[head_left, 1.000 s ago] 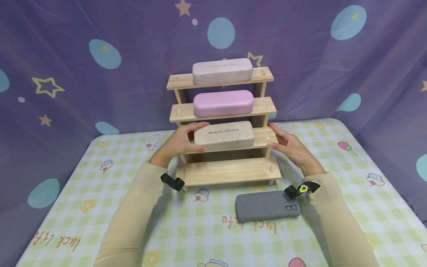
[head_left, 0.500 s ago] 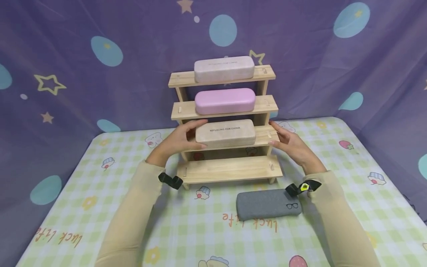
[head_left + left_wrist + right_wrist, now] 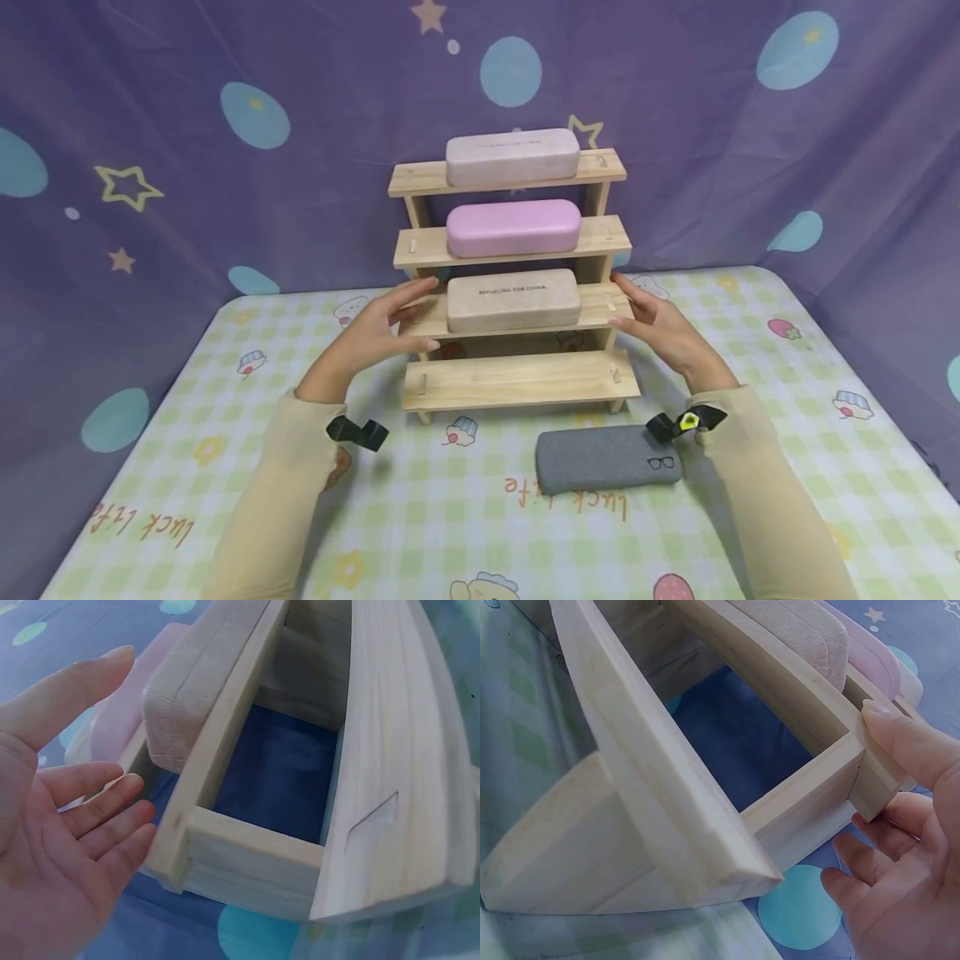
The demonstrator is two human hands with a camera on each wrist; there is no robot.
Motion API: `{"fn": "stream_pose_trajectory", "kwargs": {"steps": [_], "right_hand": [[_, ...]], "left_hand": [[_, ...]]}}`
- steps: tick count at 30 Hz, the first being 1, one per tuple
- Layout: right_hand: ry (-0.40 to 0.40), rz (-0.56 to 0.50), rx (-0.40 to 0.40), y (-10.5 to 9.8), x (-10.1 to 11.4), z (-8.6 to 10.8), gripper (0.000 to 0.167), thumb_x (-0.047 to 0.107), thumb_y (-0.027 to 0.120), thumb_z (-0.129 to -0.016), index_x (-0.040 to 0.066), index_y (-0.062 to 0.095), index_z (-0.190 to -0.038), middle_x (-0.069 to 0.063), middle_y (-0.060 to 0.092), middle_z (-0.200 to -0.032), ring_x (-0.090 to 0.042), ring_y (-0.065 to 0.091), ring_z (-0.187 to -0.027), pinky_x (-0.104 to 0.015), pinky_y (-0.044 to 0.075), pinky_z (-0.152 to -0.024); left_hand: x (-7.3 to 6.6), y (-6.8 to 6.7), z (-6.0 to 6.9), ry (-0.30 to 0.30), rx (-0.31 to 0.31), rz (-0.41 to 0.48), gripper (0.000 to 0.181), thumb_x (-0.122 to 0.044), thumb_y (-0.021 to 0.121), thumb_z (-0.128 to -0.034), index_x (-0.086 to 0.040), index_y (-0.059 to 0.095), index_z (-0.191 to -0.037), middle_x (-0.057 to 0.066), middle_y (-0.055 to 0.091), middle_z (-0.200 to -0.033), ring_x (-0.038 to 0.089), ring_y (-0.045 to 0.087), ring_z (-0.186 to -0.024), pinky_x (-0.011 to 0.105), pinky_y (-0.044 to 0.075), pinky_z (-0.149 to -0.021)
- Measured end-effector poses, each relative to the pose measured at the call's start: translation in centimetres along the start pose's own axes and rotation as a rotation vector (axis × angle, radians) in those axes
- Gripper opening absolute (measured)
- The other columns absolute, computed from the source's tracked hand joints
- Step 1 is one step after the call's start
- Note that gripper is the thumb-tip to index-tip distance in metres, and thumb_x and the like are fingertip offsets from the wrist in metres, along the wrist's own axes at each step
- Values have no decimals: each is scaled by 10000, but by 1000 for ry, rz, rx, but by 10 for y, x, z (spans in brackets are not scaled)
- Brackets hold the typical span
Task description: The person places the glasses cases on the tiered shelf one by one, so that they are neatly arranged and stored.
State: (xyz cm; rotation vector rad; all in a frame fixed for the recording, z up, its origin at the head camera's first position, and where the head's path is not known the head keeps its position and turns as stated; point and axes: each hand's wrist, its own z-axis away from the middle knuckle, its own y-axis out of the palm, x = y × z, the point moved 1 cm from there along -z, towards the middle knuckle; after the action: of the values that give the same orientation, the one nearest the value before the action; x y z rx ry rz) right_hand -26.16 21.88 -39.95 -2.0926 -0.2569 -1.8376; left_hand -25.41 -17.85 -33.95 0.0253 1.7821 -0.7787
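Note:
A four-step wooden display rack (image 3: 517, 379) stands on the table. On its third step down lies a beige glasses case (image 3: 513, 304) lettered "REFUELING FOR CHINA". My left hand (image 3: 367, 337) is at the left end of that step, apart from the case, with thumb and fingers spread. The left wrist view shows the same left hand (image 3: 75, 817) with nothing in it. At the opposite end, my right hand (image 3: 667, 333) holds the step's edge. Close up, the right thumb (image 3: 904, 739) lies on the board and the fingers reach behind and beneath its end.
A pink case (image 3: 513, 229) sits on the second step and a pale lettered case (image 3: 513, 158) on the top one. In front of the rack lies a grey glasses case (image 3: 600, 460) near my right wrist. A purple patterned curtain (image 3: 337, 183) hangs behind the checked tablecloth (image 3: 420, 517).
My left hand has drawn back leftward from the beige case, and its fingers have spread. My right hand keeps its place at the rack's right side. The view has shifted slightly.

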Motion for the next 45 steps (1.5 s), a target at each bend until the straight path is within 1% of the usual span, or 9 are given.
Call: {"fn": "stream_pose_trajectory", "kwargs": {"steps": [4, 9, 13, 20, 24, 29, 35, 41, 45], "right_hand": [[6, -6, 4, 0, 0, 1, 708, 48, 533, -952, 44, 93, -1507, -99, 49, -1579, -252, 77, -1435, -271, 242, -1109], [10, -5, -1, -1, 1, 1, 714, 57, 540, -951, 43, 92, -1507, -94, 62, -1579, -262, 100, -1432, -254, 265, -1096], [6, -8, 2, -1, 1, 1, 715, 60, 540, -951, 33, 89, -1505, -104, 66, -1578, -277, 112, -1428, -241, 285, -1083], [3, 3, 1, -1, 0, 0, 715, 63, 545, -949, 42, 98, -1506, -107, 67, -1577, -276, 117, -1427, -231, 287, -1078], [13, 13, 0, -1, 0, 0, 716, 73, 544, -952, 65, 97, -1510, -86, 59, -1580, -260, 102, -1432, -281, 251, -1106], [10, 13, -2, -1, -1, 0, 719, 78, 547, -951, 60, 95, -1510, -85, 60, -1580, -254, 100, -1432, -270, 249, -1105], [-7, 23, -5, -1, -2, 0, 707, 69, 549, -948, 59, 116, -1507, -80, 73, -1579, -246, 92, -1433, -240, 235, -1105], [-7, 43, -10, -1, -2, -1, 702, 75, 551, -948, 70, 128, -1508, -79, 73, -1579, -234, 68, -1437, -284, 184, -1129], [-5, 41, -14, -1, -2, -1, 705, 69, 552, -946, 60, 126, -1507, -82, 72, -1579, -230, 65, -1437, -288, 177, -1131]], "left_hand": [[-7, 1, 10, 45, -29, -46, 816, -21, 782, -744, -59, 368, -1446, 97, 319, -1507, 225, 272, -1386, 358, 277, -1109], [-18, 9, 20, 113, -39, -72, 787, -12, 779, -743, -57, 399, -1430, 106, 355, -1482, 230, 297, -1372, 352, 295, -1097], [-22, 20, 28, 192, -36, -82, 764, 32, 768, -738, -31, 416, -1413, 117, 397, -1450, 251, 346, -1339, 365, 323, -1080], [-20, 46, 39, 267, -97, -78, 677, 20, 770, -742, -1, 485, -1355, 128, 503, -1355, 244, 457, -1244, 342, 401, -1021], [-17, 66, 42, 316, -54, -97, 642, -22, 779, -748, -5, 513, -1332, 124, 532, -1328, 236, 482, -1226, 345, 421, -1006], [-14, 86, 43, 371, 31, -42, 605, -4, 759, -764, 24, 512, -1316, 165, 527, -1322, 252, 496, -1220, 380, 424, -1003], [-6, 108, 44, 335, 102, 16, 570, -28, 740, -793, 20, 511, -1313, 150, 535, -1303, 297, 514, -1195, 375, 431, -996], [-1, 131, 46, 192, 135, 93, 511, -92, 721, -829, -18, 538, -1300, 100, 546, -1318, 232, 508, -1212, 392, 432, -989], [0, 145, 47, 131, 168, 171, 481, -102, 694, -854, 22, 529, -1288, 160, 531, -1324, 278, 502, -1218, 429, 416, -1001]]}}
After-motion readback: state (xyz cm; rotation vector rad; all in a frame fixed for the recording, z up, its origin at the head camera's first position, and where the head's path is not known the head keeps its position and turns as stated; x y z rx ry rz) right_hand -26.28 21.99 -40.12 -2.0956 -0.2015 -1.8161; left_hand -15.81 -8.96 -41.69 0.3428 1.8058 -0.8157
